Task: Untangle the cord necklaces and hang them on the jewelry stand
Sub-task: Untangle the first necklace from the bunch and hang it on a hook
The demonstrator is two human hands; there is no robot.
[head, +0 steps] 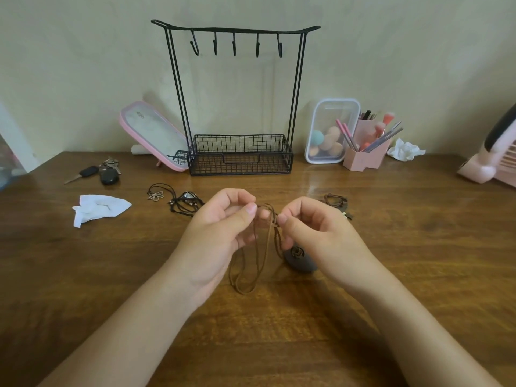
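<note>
pinching a brown cord necklace between thumbs and fingertips, the left hand and the right hand are gripping it close together where its strands are crossing; the cord's loops are hanging down between the wrists toward the wooden table; its dark pendant is sitting just under the right hand; the black wire jewelry stand is standing at the back of the table, near the wall; a bundle of black cord necklaces is lying left of the hands; another brown tangle is lying to their right; keys and a crumpled tissue are resting farther left.
</note>
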